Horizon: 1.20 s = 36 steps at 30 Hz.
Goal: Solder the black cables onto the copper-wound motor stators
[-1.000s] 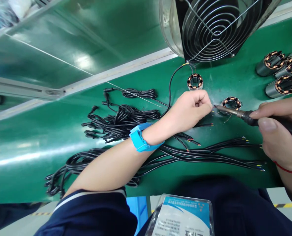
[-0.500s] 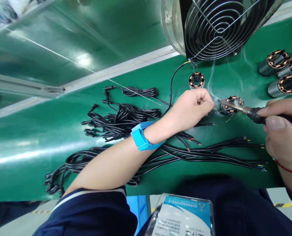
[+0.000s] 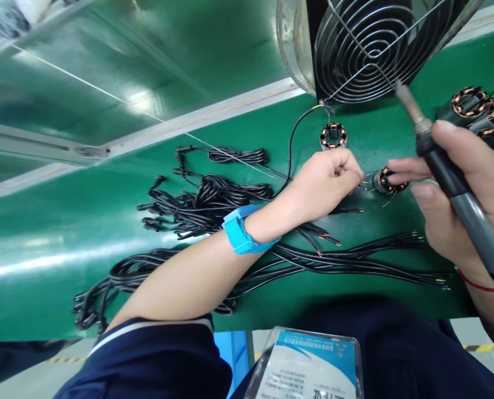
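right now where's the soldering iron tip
In the head view the soldering iron is in the right hand, its tip raised at upper right before the fan grille.

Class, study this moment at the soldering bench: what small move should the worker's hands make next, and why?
Probably turn the stator a little with the right hand's fingertips to bring up an unjoined lead. The soldering iron is tipped up, its tip clear of the work; the right index finger and thumb rest at the stator, and the left hand pinches a fine wire end beside it.

left hand (image 3: 328,183) pinching, right hand (image 3: 458,205) apparently gripping
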Motion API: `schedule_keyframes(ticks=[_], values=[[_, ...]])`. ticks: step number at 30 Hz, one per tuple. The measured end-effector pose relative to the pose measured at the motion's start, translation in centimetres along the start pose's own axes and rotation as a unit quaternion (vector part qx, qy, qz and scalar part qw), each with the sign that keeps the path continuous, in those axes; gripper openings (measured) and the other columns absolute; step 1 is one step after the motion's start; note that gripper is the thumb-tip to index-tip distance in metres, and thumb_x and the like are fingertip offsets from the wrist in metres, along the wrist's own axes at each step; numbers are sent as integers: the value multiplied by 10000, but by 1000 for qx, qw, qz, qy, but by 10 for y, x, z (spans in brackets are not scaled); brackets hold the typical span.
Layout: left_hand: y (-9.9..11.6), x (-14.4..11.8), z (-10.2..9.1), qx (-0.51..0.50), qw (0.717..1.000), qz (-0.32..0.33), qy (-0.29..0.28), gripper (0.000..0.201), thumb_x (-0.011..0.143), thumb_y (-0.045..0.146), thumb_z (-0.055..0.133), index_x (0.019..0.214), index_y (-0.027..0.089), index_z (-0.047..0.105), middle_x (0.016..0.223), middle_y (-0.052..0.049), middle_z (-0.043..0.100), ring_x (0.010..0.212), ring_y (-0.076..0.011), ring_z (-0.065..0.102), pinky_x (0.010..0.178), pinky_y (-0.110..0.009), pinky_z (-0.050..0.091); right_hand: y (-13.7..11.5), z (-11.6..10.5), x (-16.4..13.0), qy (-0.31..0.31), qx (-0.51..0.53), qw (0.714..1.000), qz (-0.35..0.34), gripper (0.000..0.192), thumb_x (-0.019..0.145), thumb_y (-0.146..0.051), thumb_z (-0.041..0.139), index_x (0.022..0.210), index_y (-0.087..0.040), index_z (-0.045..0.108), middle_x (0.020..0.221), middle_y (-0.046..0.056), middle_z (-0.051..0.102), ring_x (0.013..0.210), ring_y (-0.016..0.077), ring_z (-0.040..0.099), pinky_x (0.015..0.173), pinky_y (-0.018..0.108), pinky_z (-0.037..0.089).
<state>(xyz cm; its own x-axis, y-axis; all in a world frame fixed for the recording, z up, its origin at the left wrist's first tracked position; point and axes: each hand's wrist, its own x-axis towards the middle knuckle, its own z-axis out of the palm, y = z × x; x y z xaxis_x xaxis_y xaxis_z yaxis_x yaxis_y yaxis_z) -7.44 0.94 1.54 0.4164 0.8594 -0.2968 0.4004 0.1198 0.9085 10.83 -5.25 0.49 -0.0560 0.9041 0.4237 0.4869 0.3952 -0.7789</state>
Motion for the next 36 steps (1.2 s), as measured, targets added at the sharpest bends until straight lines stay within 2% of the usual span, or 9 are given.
schedule_keyframes(ticks=[4, 7, 9, 13, 18, 21, 25, 30, 36], values=[[0, 0, 0, 1, 1000, -1, 0, 167, 767, 54, 498, 635, 155, 512, 576, 41, 509, 558, -65, 448, 547, -223, 346, 4, 3, 4, -28, -63, 998, -9, 481, 902, -217, 584, 1353, -351, 485, 1082, -14, 708, 1061, 219, 669, 932, 433, 550], [1, 0, 0, -2, 1000, 1, 2, 165, 766, 52, 497, 636, 153, 509, 578, 42, 502, 562, -66, 442, 555, -223, 351, 8, 8, 8, -83, -110, 990, -11, 513, 878, -200, 589, 1357, -323, 453, 1125, 3, 699, 1136, 248, 615, 970, 487, 496], [1, 0, 0, -3, 1000, 8, 2, 161, 770, 54, 497, 643, 152, 511, 584, 43, 501, 568, -66, 443, 558, -222, 350, 10, 12, 11, -97, -116, 989, -2, 492, 879, -181, 562, 1344, -306, 456, 1080, 9, 708, 1072, 240, 627, 926, 468, 505], [0, 1, 0, -2, 999, 36, 0, 158, 796, 71, 494, 662, 150, 514, 605, 39, 506, 588, -69, 452, 573, -227, 353, 11, 15, 11, -81, -147, 986, 1, 453, 879, -184, 548, 1314, -290, 476, 953, 2, 713, 972, 237, 626, 870, 447, 500], [-3, 2, -2, -26, 997, 59, 30, 144, 775, 31, 502, 743, 171, 494, 652, 46, 490, 581, -68, 436, 558, -226, 351, 7, 14, 6, -50, -122, 991, -11, 485, 898, -231, 543, 1354, -335, 417, 978, -8, 684, 964, 236, 612, 938, 458, 466], [-2, 1, -3, -27, 996, 72, 36, 181, 772, 26, 514, 710, 183, 449, 642, 49, 457, 576, -69, 415, 554, -227, 349, 5, 16, 4, -39, -100, 993, -39, 493, 880, -206, 567, 1336, -331, 430, 936, -4, 676, 909, 233, 611, 907, 460, 471], [1, -1, -4, -27, 997, 73, 5, 173, 797, 49, 512, 708, 185, 455, 635, 47, 466, 570, -72, 452, 551, -223, 369, 5, 21, 7, -34, -73, 995, -51, 483, 861, -204, 598, 1308, -318, 454, 894, -8, 671, 868, 227, 615, 857, 455, 491], [5, -3, -7, -50, 995, 77, -36, 145, 826, 85, 523, 729, 180, 473, 662, 38, 504, 599, -72, 534, 569, -204, 429, 6, 23, 10, -24, -54, 998, -26, 453, 851, -186, 611, 1268, -308, 484, 851, -16, 654, 920, 213, 640, 903, 427, 512], [4, -2, -9, -63, 992, 92, -58, 127, 818, 116, 563, 727, 171, 493, 686, 27, 517, 612, -77, 536, 604, -213, 458, 9, 24, 8, -15, -22, 1000, -5, 461, 849, -270, 638, 1274, -320, 466, 851, -34, 659, 823, 181, 649, 875, 396, 532]])
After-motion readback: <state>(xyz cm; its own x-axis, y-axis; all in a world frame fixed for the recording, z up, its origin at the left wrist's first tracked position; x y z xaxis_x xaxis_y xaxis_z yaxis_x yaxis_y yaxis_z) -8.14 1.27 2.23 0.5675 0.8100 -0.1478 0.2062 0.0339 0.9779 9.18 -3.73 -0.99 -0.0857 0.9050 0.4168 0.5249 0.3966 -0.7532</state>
